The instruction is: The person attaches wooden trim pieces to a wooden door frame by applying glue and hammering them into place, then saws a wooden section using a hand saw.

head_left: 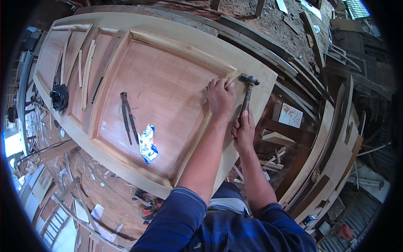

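Wooden moulding [231,76] at the far right corner of the door's recessed panel [163,80] is being grasped by the left hand [221,97], fingers bent over it; whether a nail is also being pinched cannot be told. Hammer [249,79] is being gripped by the handle in the clenched right hand [244,133], its head being held just right of the corner; contact with the door [264,82] cannot be told. Pincers [124,99] and crumpled plastic packet [147,143] are being supported by the panel, left of the arms. Judged risks: left fingertips being struck if a swing is being misaimed, moulding being split or dented by too hard a blow, corner joint being shifted if grip is being loosened
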Demonstrator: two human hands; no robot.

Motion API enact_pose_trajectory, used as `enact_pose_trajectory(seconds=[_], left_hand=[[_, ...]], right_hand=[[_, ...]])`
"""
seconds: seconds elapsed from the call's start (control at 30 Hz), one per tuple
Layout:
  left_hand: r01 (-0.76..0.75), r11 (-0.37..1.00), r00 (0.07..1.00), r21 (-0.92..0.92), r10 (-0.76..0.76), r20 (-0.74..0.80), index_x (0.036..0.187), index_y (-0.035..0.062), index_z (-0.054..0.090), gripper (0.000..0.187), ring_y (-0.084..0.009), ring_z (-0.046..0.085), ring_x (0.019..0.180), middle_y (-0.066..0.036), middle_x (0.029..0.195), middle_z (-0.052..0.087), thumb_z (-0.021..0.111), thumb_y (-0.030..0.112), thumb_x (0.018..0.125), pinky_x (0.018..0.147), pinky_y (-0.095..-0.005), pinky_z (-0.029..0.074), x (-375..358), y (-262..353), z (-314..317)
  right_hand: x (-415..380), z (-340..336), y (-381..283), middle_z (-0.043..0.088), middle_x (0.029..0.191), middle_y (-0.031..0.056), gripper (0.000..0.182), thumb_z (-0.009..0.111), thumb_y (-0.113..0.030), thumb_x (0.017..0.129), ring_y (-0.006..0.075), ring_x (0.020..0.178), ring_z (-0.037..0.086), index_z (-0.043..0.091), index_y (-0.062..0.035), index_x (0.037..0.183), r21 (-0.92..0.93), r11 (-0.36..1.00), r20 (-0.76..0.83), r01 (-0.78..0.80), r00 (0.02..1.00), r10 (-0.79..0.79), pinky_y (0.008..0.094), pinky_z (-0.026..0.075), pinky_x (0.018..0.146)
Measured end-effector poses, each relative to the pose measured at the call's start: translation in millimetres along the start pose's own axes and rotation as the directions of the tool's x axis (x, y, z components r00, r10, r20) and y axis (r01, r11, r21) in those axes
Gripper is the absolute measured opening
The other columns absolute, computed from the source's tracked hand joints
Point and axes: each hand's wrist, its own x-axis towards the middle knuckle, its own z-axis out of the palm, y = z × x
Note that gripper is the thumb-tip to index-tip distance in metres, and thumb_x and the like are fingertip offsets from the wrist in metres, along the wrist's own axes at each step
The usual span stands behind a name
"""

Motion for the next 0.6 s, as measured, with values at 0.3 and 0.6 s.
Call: enact_pose_trajectory(seconds=[0.3, 0.6], left_hand=[[-0.035, 0.996, 0.999, 0.079, 0.033, 0.027, 0.099, 0.0104, 0.078, 0.016, -0.033, 0.067, 0.105, -0.01, 0.1, 0.07, 0.082, 0.023, 0.091, 0.093, -0.0502, 0.048, 0, 2, -1], [-0.012, 0.995, 1.0, 0.097, 0.012, -0.006, 0.095, 0.0104, 0.078, 0.015, -0.0329, 0.068, 0.1, -0.01, 0.097, 0.071, 0.085, 0.02, 0.086, 0.092, -0.0487, 0.047, 0, 4, 3]], right_hand=[[1, -18, -10, 0.048, 0.071, -0.0049, 0.053, 0.051, -0.034, 0.12, 0.0049, 0.049, 0.039, 0.04, -0.0237, 0.172, -0.265, 0.953, 0.01, 0.148, 0.989, -0.151, 0.0244, 0.034, 0.042], [-6, -26, -60, 0.075, 0.094, 0.0207, 0.06, 0.063, -0.026, 0.113, 0.0328, 0.078, 0.076, 0.046, -0.022, 0.17, -0.881, 0.139, 0.304, 0.453, 0.765, -0.568, 0.0451, 0.058, 0.077]])
